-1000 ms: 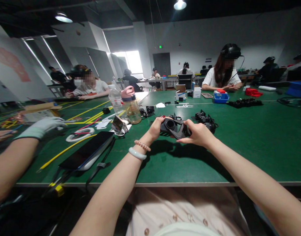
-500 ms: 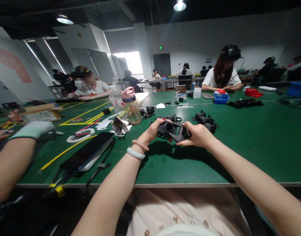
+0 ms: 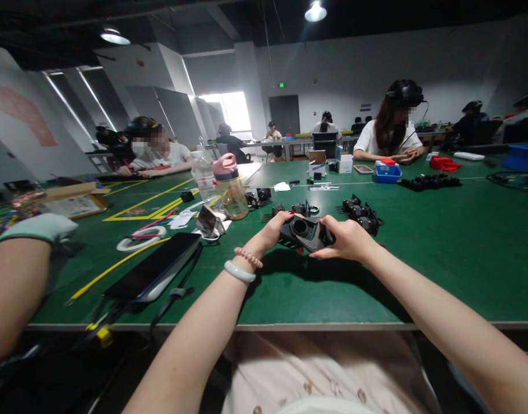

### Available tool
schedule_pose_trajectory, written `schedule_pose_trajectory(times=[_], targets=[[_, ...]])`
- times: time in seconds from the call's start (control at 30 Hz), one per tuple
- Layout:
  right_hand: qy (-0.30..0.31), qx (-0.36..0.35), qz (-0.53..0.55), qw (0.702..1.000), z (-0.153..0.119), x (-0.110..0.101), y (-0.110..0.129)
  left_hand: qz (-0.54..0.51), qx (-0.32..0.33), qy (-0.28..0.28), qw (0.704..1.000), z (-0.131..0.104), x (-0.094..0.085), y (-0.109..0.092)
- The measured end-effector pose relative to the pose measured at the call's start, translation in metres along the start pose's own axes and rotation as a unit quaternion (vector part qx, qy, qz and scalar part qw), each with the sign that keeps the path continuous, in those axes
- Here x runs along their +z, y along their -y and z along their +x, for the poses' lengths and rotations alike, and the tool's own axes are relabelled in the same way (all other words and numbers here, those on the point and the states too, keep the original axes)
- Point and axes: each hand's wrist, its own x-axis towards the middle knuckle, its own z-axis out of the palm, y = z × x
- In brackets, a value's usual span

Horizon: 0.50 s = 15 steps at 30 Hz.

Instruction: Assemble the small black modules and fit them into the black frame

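Above the near edge of the green table, my left hand (image 3: 274, 229) is closed on a black plastic part with a round opening (image 3: 293, 237). At its right side, my right hand (image 3: 347, 238) pinches an angular black plastic frame (image 3: 316, 237) between thumb and fingers. The two touch and overlap; whether they are joined I cannot tell. Several small black assemblies lie just behind my hands, among them a black assembly (image 3: 359, 215) at the right and a black unit (image 3: 299, 208) beyond the held parts.
To the left lie a phone-like black device (image 3: 154, 267), a yellow cable (image 3: 117, 268) and a white cable coil (image 3: 141, 238). A pink-lidded bottle (image 3: 233, 192) stands behind them. A co-worker's gloved hand (image 3: 39, 227) is at far left. A blue bin (image 3: 387, 173) stands farther back.
The held parts have shifted slightly right and turned; the gap seen through the angular frame looks narrower. The co-worker's gloved hand has moved left.
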Motion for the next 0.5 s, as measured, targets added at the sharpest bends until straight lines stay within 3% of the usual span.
schedule_pose_trajectory(times=[0.17,0.33,0.5], targets=[[0.014,-0.001,0.019,1.000,0.000,0.000,0.002,-0.009,-0.028,0.035,0.999,-0.001,0.000,0.003],[0.032,-0.003,0.045,0.998,0.000,0.001,0.005,0.038,-0.049,0.021,0.998,-0.001,0.001,0.013],[0.033,0.000,0.051,0.998,0.000,0.001,0.005,0.063,-0.022,-0.003,0.998,0.001,0.000,0.021]])
